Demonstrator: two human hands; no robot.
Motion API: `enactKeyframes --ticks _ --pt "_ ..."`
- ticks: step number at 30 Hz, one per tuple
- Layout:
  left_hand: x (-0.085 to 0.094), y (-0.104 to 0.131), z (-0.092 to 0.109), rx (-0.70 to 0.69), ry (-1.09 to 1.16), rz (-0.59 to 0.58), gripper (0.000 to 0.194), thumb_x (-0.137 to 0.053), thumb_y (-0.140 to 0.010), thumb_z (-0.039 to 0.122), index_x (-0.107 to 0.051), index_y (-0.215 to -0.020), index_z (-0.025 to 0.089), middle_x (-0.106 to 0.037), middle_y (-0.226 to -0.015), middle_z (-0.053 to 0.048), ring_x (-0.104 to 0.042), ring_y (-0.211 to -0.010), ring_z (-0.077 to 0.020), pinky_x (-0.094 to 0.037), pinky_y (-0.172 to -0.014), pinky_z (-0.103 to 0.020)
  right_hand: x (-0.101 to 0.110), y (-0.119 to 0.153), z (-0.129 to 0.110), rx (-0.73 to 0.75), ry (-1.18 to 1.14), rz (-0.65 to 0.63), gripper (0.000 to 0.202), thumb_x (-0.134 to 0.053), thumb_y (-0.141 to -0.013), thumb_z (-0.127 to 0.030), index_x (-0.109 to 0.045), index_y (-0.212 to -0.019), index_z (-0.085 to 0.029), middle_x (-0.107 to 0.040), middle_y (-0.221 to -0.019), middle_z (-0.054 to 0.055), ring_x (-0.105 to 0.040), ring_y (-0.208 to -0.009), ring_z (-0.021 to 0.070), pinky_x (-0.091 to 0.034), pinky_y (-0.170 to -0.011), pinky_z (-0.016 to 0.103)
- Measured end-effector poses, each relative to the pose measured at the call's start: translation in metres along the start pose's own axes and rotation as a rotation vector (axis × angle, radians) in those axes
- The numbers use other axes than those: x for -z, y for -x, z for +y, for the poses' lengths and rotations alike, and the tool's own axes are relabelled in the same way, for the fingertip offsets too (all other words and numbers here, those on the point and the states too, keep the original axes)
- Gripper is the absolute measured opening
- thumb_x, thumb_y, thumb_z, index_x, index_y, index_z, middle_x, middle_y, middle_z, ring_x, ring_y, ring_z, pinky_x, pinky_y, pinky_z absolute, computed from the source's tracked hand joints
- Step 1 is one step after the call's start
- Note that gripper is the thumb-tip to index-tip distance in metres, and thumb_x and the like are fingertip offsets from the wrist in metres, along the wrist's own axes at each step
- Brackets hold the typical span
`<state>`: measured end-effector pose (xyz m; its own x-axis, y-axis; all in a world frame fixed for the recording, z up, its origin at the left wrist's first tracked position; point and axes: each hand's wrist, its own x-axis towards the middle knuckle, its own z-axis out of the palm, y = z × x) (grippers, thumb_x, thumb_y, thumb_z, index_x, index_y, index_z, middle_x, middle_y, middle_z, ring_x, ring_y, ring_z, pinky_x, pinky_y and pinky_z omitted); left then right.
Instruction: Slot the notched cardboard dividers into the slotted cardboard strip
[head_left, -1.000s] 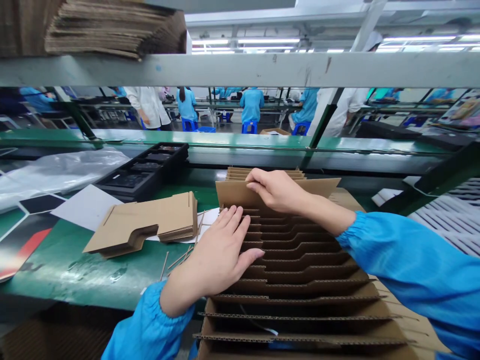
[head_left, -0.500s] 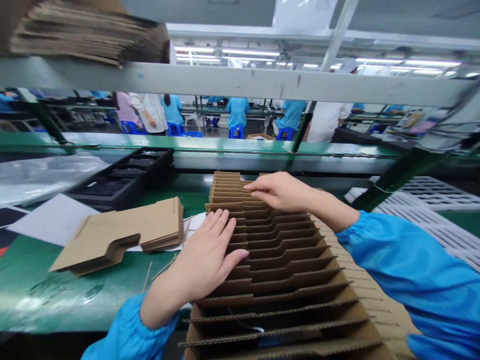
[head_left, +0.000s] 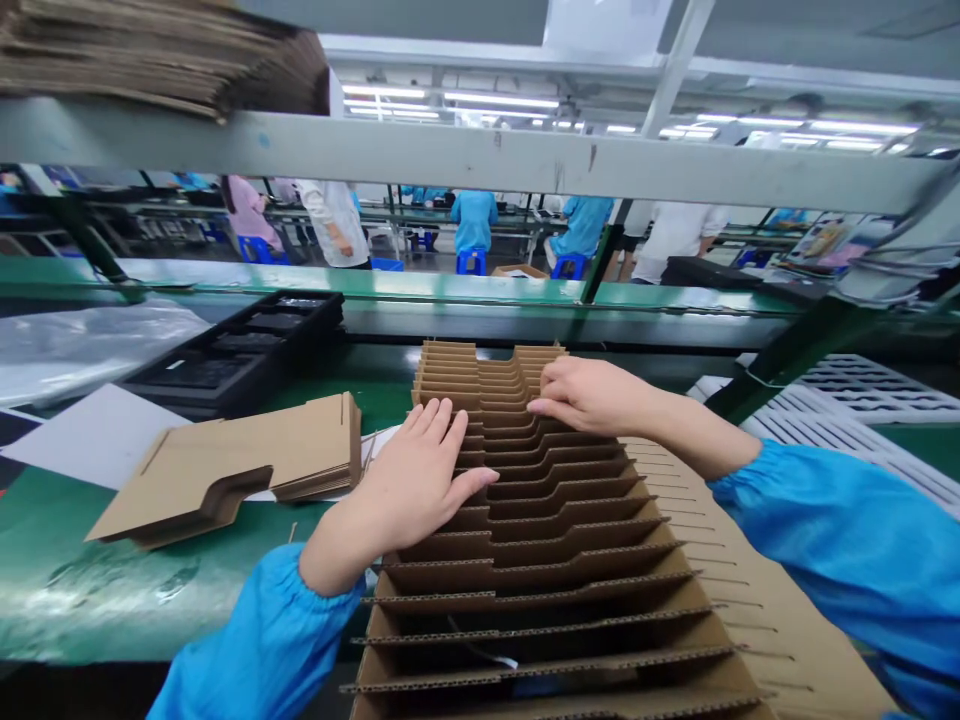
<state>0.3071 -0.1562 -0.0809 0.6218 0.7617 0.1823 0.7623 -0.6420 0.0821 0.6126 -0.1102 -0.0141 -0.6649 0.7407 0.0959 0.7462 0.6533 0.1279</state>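
A long cardboard divider grid (head_left: pixel 540 520) with several cross pieces runs away from me down the middle. My left hand (head_left: pixel 420 480) lies on its left edge, fingers spread over the divider tops, holding nothing. At the grid's right side, further back, my right hand (head_left: pixel 585 392) has its fingers curled together by the divider edges; what is between them, if anything, is hidden. Under my right forearm, a slotted cardboard sheet (head_left: pixel 757 580) extends along the grid's right side. A stack of notched cardboard pieces (head_left: pixel 247 450) lies left of my left hand.
A black tray (head_left: pixel 240 350) and clear plastic film (head_left: pixel 90 345) are at the back left. White slotted trays (head_left: pixel 862 410) lie right, behind a green post. A metal beam (head_left: pixel 450 150) crosses ahead, carrying stacked cardboard (head_left: pixel 157 60). People sit and stand beyond.
My right hand has moved right and slightly nearer, uncovering the far divider notches. My left hand stays on the grid's left edge. The view has shifted slightly.
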Motion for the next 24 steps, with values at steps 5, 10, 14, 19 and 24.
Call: enactKeyframes --ticks 5,10,14,19,24 --pt "-0.001 0.004 0.003 0.0 -0.018 0.028 0.094 -0.03 -0.112 0.074 -0.046 -0.166 0.0 -0.033 -0.176 -0.03 -0.031 -0.167 -0.0424 -0.03 -0.138 -0.059 0.001 -0.065 -0.028 -0.094 -0.038 0.021 0.023 -0.067 -0.104 -0.026 -0.084 -0.118 -0.022 -0.082 -0.119 0.007 -0.076 -0.108 0.0272 -0.053 -0.091 0.035" --pt "-0.003 0.006 0.002 -0.072 0.01 0.064 0.087 -0.025 -0.115 0.069 -0.046 -0.166 0.002 -0.036 -0.177 -0.025 -0.034 -0.167 -0.0385 -0.032 -0.138 -0.055 -0.018 -0.097 -0.05 -0.155 -0.094 -0.069 0.022 -0.072 -0.1 -0.025 -0.084 -0.118 -0.022 -0.084 -0.117 0.007 -0.077 -0.107 0.0278 -0.052 -0.089 0.033" --pt "-0.001 0.005 0.003 -0.105 0.02 0.069 0.084 -0.024 -0.116 0.066 -0.047 -0.165 0.001 -0.038 -0.175 -0.026 -0.036 -0.166 -0.0378 -0.032 -0.137 -0.056 -0.024 -0.1 -0.048 -0.134 -0.113 -0.076 0.017 -0.07 -0.101 -0.022 -0.084 -0.11 -0.02 -0.085 -0.112 0.007 -0.078 -0.104 0.026 -0.05 -0.084 0.031" --pt "0.001 0.006 0.005 -0.084 0.034 0.048 0.083 -0.027 -0.116 0.065 -0.047 -0.165 0.0 -0.037 -0.175 -0.026 -0.034 -0.167 -0.0388 -0.03 -0.138 -0.055 -0.029 -0.095 -0.037 -0.133 -0.15 -0.018 0.022 -0.059 -0.108 -0.03 -0.079 -0.107 -0.02 -0.083 -0.103 0.007 -0.075 -0.089 0.0222 -0.046 -0.077 0.03" --pt "0.002 0.005 0.004 -0.082 0.054 0.05 0.084 -0.028 -0.116 0.066 -0.047 -0.165 0.0 -0.037 -0.176 -0.025 -0.032 -0.168 -0.0392 -0.027 -0.139 -0.054 -0.034 -0.092 -0.034 -0.173 -0.237 0.171 0.021 -0.054 -0.106 -0.032 -0.071 -0.105 -0.021 -0.079 -0.09 0.006 -0.069 -0.078 0.0225 -0.042 -0.072 0.031"
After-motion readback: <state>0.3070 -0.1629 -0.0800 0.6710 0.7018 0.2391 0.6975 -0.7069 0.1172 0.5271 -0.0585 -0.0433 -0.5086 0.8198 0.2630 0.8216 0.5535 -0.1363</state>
